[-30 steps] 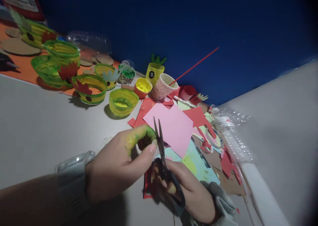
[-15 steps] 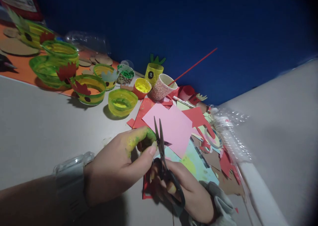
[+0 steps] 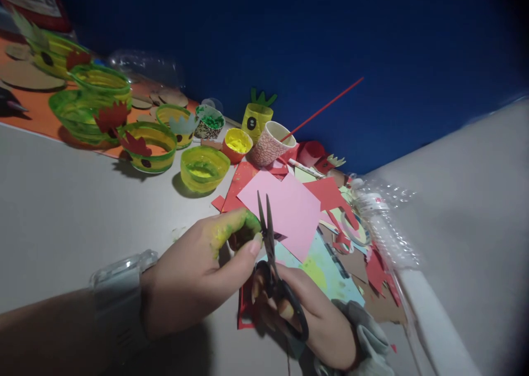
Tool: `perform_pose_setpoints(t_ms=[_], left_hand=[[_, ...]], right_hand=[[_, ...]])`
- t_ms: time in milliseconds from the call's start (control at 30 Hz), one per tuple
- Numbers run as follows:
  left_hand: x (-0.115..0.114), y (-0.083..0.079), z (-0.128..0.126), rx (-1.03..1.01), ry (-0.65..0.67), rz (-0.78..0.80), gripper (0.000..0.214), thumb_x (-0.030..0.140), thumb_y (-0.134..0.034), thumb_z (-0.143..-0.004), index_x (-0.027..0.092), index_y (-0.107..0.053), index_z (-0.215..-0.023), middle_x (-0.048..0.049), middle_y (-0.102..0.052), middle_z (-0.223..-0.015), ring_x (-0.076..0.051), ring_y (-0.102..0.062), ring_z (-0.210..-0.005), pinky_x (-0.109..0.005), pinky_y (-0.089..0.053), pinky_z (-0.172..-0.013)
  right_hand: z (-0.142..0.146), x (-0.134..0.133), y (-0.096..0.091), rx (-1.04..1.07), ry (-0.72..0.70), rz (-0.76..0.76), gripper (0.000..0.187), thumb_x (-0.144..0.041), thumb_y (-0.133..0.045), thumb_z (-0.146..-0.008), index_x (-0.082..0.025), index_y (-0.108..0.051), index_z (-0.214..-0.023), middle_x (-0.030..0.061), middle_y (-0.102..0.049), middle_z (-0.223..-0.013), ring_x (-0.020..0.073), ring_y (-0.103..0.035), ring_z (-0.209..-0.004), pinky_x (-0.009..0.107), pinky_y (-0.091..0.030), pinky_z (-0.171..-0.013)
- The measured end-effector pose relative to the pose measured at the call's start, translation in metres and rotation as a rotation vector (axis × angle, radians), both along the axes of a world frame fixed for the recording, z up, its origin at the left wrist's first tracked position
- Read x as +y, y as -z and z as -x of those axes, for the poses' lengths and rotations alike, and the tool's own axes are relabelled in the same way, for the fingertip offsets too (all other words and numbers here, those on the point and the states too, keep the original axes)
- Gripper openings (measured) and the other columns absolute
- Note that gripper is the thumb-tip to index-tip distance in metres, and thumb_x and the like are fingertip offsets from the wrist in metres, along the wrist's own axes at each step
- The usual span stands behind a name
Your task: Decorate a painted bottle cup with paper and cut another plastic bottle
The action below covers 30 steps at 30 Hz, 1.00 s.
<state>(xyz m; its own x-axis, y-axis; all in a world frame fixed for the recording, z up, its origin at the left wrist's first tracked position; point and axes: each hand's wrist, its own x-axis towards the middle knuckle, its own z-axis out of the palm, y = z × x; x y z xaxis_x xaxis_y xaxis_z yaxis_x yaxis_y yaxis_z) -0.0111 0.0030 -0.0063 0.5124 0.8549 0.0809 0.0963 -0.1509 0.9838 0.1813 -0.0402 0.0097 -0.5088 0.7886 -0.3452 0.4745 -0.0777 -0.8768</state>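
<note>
My right hand (image 3: pixel 314 315) grips black scissors (image 3: pixel 275 271) by the handles, with the blades pointing up and slightly apart. My left hand (image 3: pixel 198 271), smeared with yellow-green paint and wearing a pale watch, pinches a small dark piece right at the blades; I cannot make out what the piece is. Under both hands lies a red paper scrap (image 3: pixel 244 310). Just beyond the blades rests a pink sheet of paper (image 3: pixel 289 208) on a pile of red, blue and brown scraps.
Green-and-yellow painted bowls (image 3: pixel 204 169) stand at the upper left, partly on an orange sheet (image 3: pixel 37 108). Paint cups and a patterned cup (image 3: pixel 270 141) with a red stick stand by the blue wall (image 3: pixel 372 45). Crumpled clear plastic (image 3: pixel 384 221) lies at the right.
Hardly anything has moved. The scissors and both hands have shifted very slightly; the blades stay a little apart.
</note>
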Motion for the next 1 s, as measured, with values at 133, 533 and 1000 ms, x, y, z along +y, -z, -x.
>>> perform_pose_setpoints(t_ms=[133,533,1000], left_hand=[[0.0005,0.0002,-0.0003,0.000,-0.013,-0.005,0.014,0.025,-0.043,-0.090,0.019,-0.050,-0.080,0.0032,-0.056,-0.074,-0.009,-0.049,-0.066,-0.020,-0.041,-0.060],[-0.0008,-0.0001,0.0007,0.020,0.005,-0.024,0.013,0.024,-0.042,-0.090,0.020,-0.050,-0.080,0.0042,-0.056,-0.074,-0.009,-0.048,-0.066,-0.020,-0.041,-0.060],[0.0024,-0.0012,0.0002,0.103,0.016,-0.072,0.011,0.022,-0.043,-0.087,0.020,-0.049,-0.080,0.0046,-0.056,-0.073,-0.009,-0.048,-0.064,-0.022,-0.038,-0.057]], right_hand=[[0.0012,0.0001,-0.0010,-0.020,0.009,-0.018,0.037,-0.051,-0.042,-0.090,-0.017,-0.046,-0.076,-0.0008,-0.045,-0.066,0.0110,-0.041,-0.060,0.021,-0.038,-0.056],[0.0004,0.0009,-0.0002,0.034,-0.033,-0.004,0.048,-0.063,-0.039,-0.085,-0.017,-0.046,-0.078,0.0004,-0.044,-0.070,0.0114,-0.038,-0.062,0.022,-0.038,-0.055],[0.0003,-0.0025,-0.0027,-0.070,-0.008,-0.021,0.050,-0.067,-0.038,-0.082,-0.017,-0.046,-0.078,-0.0016,-0.044,-0.068,0.0114,-0.039,-0.062,0.023,-0.034,-0.058]])
